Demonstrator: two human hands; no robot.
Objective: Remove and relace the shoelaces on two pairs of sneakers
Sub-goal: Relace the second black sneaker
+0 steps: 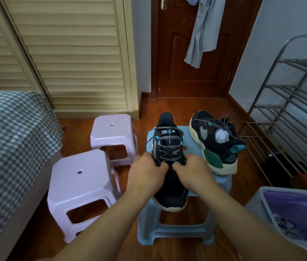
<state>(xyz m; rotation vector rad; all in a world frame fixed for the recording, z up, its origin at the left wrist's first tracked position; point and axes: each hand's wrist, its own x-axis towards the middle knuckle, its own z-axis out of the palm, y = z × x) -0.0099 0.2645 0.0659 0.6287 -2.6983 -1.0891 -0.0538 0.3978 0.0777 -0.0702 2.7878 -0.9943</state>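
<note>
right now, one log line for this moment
left hand on laces | right hand on laces | sneaker on blue stool

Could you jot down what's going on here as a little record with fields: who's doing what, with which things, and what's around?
doer: a person, bare hands, seen from a head camera
left hand: fingers curled at the lower laces of the near sneaker
right hand: the same, from the other side
laces: grey, threaded through the eyelets
support: blue stool
second sneaker: on the same stool, tipped on its side, white stuffing inside
nearby: two pink stools, metal rack, bed, brown door
</note>
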